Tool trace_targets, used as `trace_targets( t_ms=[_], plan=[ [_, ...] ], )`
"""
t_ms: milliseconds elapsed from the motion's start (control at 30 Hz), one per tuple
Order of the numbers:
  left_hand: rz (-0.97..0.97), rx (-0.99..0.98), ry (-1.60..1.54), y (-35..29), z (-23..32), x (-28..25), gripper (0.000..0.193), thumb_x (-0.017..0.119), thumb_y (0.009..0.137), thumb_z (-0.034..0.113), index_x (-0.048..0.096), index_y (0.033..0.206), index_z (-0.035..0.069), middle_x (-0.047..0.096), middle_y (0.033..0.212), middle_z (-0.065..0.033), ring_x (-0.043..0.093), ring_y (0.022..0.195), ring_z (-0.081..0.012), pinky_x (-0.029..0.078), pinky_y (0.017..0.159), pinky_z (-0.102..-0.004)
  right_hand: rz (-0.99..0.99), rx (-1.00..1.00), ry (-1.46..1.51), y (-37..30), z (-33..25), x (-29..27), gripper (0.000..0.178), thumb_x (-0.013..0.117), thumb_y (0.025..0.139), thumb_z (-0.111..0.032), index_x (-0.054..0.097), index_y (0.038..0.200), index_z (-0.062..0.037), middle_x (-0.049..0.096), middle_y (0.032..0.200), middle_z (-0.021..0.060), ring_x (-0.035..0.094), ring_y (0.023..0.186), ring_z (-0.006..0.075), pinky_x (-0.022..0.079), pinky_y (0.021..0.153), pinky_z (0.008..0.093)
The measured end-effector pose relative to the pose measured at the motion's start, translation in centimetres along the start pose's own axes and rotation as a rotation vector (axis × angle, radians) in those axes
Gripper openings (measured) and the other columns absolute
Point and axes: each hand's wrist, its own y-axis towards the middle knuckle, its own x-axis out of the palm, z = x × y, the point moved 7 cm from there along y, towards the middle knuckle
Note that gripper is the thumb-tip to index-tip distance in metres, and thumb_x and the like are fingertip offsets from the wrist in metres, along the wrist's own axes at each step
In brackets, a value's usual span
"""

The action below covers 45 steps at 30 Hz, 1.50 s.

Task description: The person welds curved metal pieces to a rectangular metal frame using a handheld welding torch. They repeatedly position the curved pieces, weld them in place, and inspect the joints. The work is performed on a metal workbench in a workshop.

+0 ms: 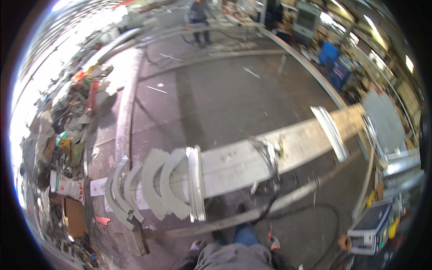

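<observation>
My left hand (198,245), in a pale glove, hangs low beside my dark jacket, touching none of the pieces; its fingers are too small and blurred to read. On the other side of my body, my gloved right hand (275,243) is closed on a slim hand tool with a red-orange handle (270,232); its exact kind is unclear. In front of me a long pale board (234,167) spans left to right. Several curved grey pieces (153,182) lie at its left end, next to a ribbed metal strip (195,184). Another metal strip (330,132) crosses the board farther right.
Dark cable (270,204) runs from the board down to the floor. A beam (252,213) lies close before my feet. Right of me stands a blue-and-white machine (370,228). Scrap and bags (67,185) line the left side. Far off, a person (198,20) stands.
</observation>
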Motion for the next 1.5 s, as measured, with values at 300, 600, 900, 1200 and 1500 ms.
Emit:
trace_targets(
  t_ms=[300,600,900,1200,1500],
  plan=[
    [0.427,-0.702,-0.292,-3.1,-1.1,0.7,0.040,0.070,0.089,0.041,0.076,0.101,0.003,0.076,0.100,-0.0179,0.072,0.095,-0.0299,0.056,0.085,-0.0422,-0.189,-0.368,-0.875,14.3,-31.5,20.7,0.037,0.047,0.101,-0.018,0.063,0.134,-0.0109,0.066,0.126,0.0221,0.064,0.117,0.0415,0.052,0.099,0.0489],
    [1.038,-0.719,-0.444,-6.7,3.7,-4.9,0.032,0.073,0.091,0.027,0.067,0.111,0.002,0.072,0.100,-0.0178,0.069,0.092,-0.0259,0.055,0.080,-0.0393,-0.462,-0.742,-0.846,15.1,-35.6,31.3,0.029,0.070,0.088,-0.031,0.073,0.098,-0.0034,0.075,0.097,0.0202,0.071,0.090,0.0375,0.054,0.080,0.0447],
    [1.487,-0.683,-0.072,0.0,-13.3,-26.7,0.082,0.083,0.082,0.042,0.047,0.144,0.001,0.057,0.132,-0.0294,0.059,0.120,-0.0434,0.051,0.099,-0.0470,-0.918,-0.605,-1.723,17.0,-20.8,14.4,0.018,0.068,0.085,-0.023,0.072,0.087,-0.0052,0.071,0.083,0.0202,0.072,0.080,0.0335,0.058,0.070,0.0461],
    [1.094,-1.156,0.086,7.7,-18.4,-43.4,0.085,0.083,0.079,0.049,0.045,0.147,0.014,0.056,0.140,-0.0166,0.054,0.133,-0.0361,0.048,0.109,-0.0471,-0.640,-0.246,-1.327,10.8,-27.7,19.0,0.023,0.068,0.087,-0.026,0.070,0.098,-0.0056,0.070,0.089,0.0201,0.072,0.082,0.0330,0.058,0.071,0.0455],
    [1.204,-0.682,-0.327,9.8,-17.0,-44.5,0.084,0.085,0.079,0.033,0.042,0.145,0.003,0.057,0.135,-0.0238,0.070,0.106,-0.0286,0.060,0.087,-0.0401,-0.660,-0.411,-1.101,7.6,-34.2,30.3,0.032,0.069,0.088,-0.030,0.068,0.109,-0.0059,0.070,0.094,0.0201,0.072,0.085,0.0326,0.058,0.071,0.0448]
  ],
)
